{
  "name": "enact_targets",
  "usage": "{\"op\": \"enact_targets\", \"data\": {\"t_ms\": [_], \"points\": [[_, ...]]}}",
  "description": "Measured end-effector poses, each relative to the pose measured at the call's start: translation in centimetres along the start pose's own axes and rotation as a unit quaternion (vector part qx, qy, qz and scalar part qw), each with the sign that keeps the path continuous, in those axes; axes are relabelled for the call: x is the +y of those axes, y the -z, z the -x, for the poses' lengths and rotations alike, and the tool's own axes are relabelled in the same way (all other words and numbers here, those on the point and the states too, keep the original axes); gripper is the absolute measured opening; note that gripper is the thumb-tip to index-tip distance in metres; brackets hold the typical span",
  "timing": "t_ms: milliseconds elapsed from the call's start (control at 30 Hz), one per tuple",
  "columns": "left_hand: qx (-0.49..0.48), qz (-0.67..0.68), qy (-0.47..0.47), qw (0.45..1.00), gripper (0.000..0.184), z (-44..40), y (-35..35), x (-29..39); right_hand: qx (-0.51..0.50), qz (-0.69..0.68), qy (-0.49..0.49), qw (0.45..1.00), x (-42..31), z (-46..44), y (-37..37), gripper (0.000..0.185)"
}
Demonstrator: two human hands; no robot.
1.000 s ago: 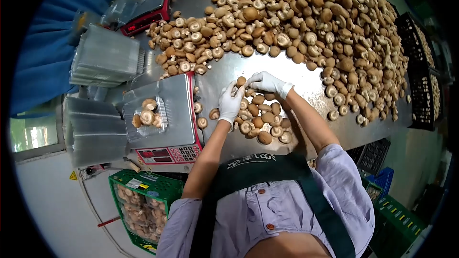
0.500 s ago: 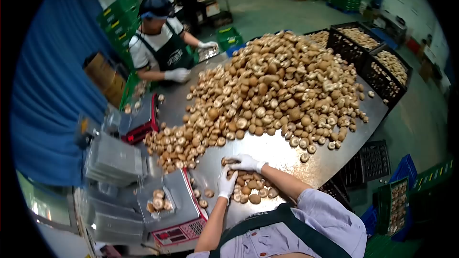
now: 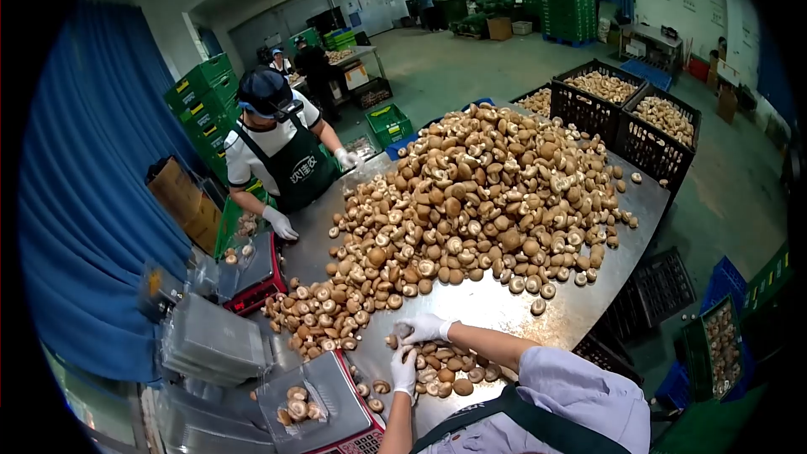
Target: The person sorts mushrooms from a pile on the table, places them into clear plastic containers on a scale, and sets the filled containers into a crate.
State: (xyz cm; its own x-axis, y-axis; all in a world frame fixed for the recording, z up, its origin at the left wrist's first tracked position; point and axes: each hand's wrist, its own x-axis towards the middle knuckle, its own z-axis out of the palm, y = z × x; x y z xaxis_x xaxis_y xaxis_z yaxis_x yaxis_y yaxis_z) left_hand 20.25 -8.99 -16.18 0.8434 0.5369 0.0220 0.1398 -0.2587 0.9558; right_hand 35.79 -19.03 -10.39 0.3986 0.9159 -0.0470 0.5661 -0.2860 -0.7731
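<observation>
My left hand (image 3: 403,372), in a white glove, has its fingers bent beside a small group of mushrooms (image 3: 462,387) near the table's front edge. Just above it, my right hand (image 3: 426,329), also gloved, reaches in from the right with its fingers closed around a mushroom (image 3: 392,341). To the left, a clear tray with several mushrooms (image 3: 298,405) sits on a red and silver scale (image 3: 336,378). Beyond my hands rises a large heap of mushrooms (image 3: 479,202).
A co-worker (image 3: 282,151) in a dark apron stands across the table at the left, near a second scale (image 3: 256,273). Stacked clear trays (image 3: 214,336) are at the left. Black crates of mushrooms (image 3: 660,134) stand at the far right.
The view has tilted up, bringing the co-worker and the room into sight. My hands stay close together by the small group, and the co-worker's hands have moved.
</observation>
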Motion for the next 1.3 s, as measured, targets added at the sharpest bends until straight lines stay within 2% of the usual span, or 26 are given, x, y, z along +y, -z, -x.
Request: {"op": "enact_targets", "data": {"t_ms": [67,133,200,233,267,300,333,400,433,467,533,567,600,667,700,733,800,867,900,933,967,1133,1167,1200,1267,1300], "points": [[-0.028,0.059,0.05,0.997,0.02,0.3,0.6,1.0,-0.051,-0.026,0.039,0.998,1.1,-1.1,-0.6,0.056],[-0.037,0.06,0.048,0.996,0.02,0.4,1.2,0.8,-0.074,0.011,0.031,0.997,0.8,-1.3,-0.3,0.052],[0.013,-0.034,-0.026,0.999,0.018,1.2,2.1,2.3,-0.077,0.011,0.031,0.996,0.5,-1.3,-0.1,0.05],[0.086,-0.057,-0.049,0.993,0.015,1.8,2.3,3.4,-0.045,0.007,0.047,0.998,0.6,-1.3,-0.2,0.049],[0.135,-0.124,-0.049,0.982,0.019,2.1,2.7,3.8,-0.014,0.003,0.065,0.998,0.7,-1.4,-0.4,0.049],[0.159,-0.138,-0.045,0.977,0.027,2.1,2.9,4.4,-0.013,-0.063,0.033,0.997,0.7,-1.5,-0.5,0.052],[0.183,-0.152,-0.037,0.971,0.035,2.0,3.0,5.0,-0.02,-0.066,0.034,0.997,1.2,-1.8,-1.0,0.052],[0.163,-0.211,-0.07,0.961,0.053,0.3,2.9,3.8,0.082,0.075,0.117,0.987,1.9,-2.4,-2.1,0.061],[0.133,-0.215,-0.06,0.966,0.062,-0.6,2.6,3.2,0.046,0.087,0.104,0.99,2.0,-2.5,-2.3,0.068],[0.109,-0.26,-0.061,0.958,0.063,-1.4,2.4,3.4,0.04,0.084,0.104,0.99,1.6,-2.5,-2.3,0.068],[0.037,-0.18,-0.033,0.982,0.061,-3.3,2.3,3.4,0.007,0.132,0.119,0.984,1.2,-2.9,-1.9,0.063],[0.044,-0.215,-0.069,0.973,0.06,-3.8,2.0,3.1,0.043,0.134,0.135,0.981,1.6,-3.1,-2.0,0.057],[0.051,-0.25,-0.103,0.961,0.059,-4.0,1.8,2.8,0.048,0.1,0.141,0.984,2.2,-3.6,-1.8,0.055],[0.036,-0.272,-0.13,0.953,0.052,-4.6,2.4,1.8,-0.004,-0.004,0.098,0.995,2.8,-3.9,-0.6,0.052],[0.056,-0.193,-0.084,0.976,0.051,-4.5,2.4,2.7,-0.006,-0.028,0.052,0.998,2.0,-3.8,0.2,0.052],[0.078,-0.112,-0.038,0.99,0.05,-4.5,2.3,3.6,0.01,-0.053,0.048,0.997,3.6,-4.9,-0.9,0.051],[0.101,-0.089,-0.07,0.988,0.047,-5.6,3.1,0.6,0.033,-0.127,0.021,0.991,4.6,-6.5,-2.2,0.053],[0.126,0.082,-0.013,0.989,0.042,-7.2,3.3,-3.7,0.028,0.06,0.024,0.998,0.3,-5.6,0.0,0.053],[0.112,0.138,0.069,0.982,0.039,-6.8,3.8,-2.2,0.036,0.071,0.071,0.994,0.7,-6.1,-0.7,0.053],[0.095,0.191,0.15,0.965,0.036,-6.6,4.2,-0.7,0.03,0.072,0.068,0.995,1.1,-6.5,-1.4,0.048],[0.081,0.152,0.153,0.973,0.033,-6.9,4.4,-0.2,0.041,0.085,0.075,0.993,1.2,-6.5,-1.7,0.046],[0.033,0.164,0.153,0.974,0.025,-5.0,3.3,0.4,0.043,0.047,0.113,0.992,2.9,-4.8,-1.4,0.037],[0.027,0.069,0.091,0.993,0.027,-3.9,3.1,0.2,-0.03,-0.011,0.08,0.996,3.1,-4.2,-0.9,0.035],[0.022,-0.025,0.028,0.999,0.028,-3.0,2.7,2.0,-0.074,0.007,0.059,0.995,2.6,-3.3,0.1,0.035],[-0.035,-0.118,0.017,0.992,0.031,-0.7,2.6,3.3,-0.097,0.008,0.092,0.991,3.3,-1.7,0.6,0.032],[-0.035,-0.161,-0.025,0.986,0.033,0.5,2.2,3.5,-0.141,-0.089,0.082,0.982,4.0,-1.0,0.9,0.031]]}}
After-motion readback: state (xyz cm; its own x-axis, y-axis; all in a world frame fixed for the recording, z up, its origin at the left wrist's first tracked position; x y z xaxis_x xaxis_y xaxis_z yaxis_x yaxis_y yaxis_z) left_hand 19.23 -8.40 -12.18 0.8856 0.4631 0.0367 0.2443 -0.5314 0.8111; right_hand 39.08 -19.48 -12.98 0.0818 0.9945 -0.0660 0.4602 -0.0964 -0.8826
